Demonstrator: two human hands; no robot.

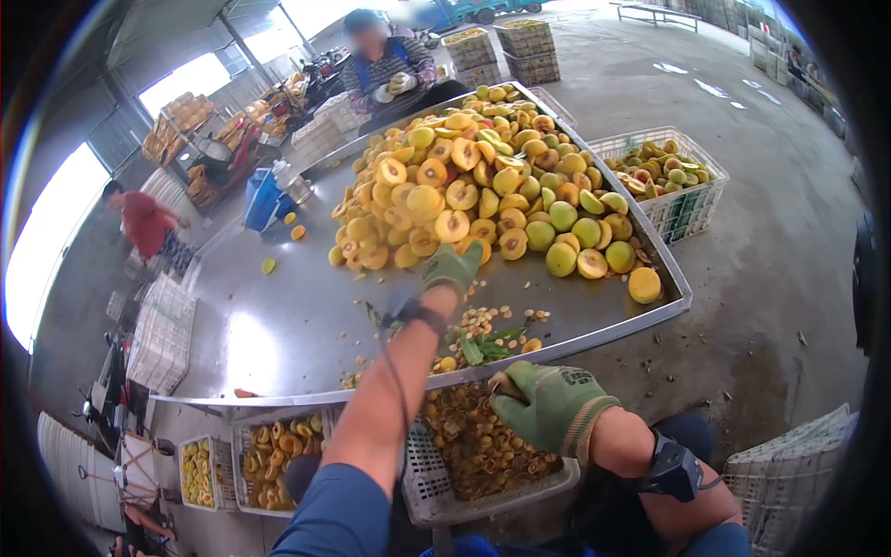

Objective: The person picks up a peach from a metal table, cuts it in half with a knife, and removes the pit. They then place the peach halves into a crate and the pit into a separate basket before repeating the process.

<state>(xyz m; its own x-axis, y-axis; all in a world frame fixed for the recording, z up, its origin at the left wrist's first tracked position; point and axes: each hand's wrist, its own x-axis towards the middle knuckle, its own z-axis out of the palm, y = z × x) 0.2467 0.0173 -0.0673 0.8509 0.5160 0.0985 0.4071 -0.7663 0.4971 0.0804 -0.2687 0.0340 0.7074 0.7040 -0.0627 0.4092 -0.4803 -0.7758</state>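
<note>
My left hand (452, 266), in a green glove, is stretched out over the metal table (278, 316). It rests at the near edge of a big pile of whole and halved yellow peaches (483, 186), fingers apart, with nothing seen in it. A black band sits on that wrist. My right hand (548, 404), also green-gloved, is curled shut just below the table's front edge. It hovers over a white basket (436, 497) full of brown pits and scraps. Whether it holds a pit I cannot tell.
Loose pits and green leaves (487, 336) lie on the table near its front edge. A white crate of peaches (682, 209) stands to the right. Baskets of halved peaches (274, 450) sit lower left. A gloved co-worker (390, 70) sits at the far end; a person in red (144, 218) is left.
</note>
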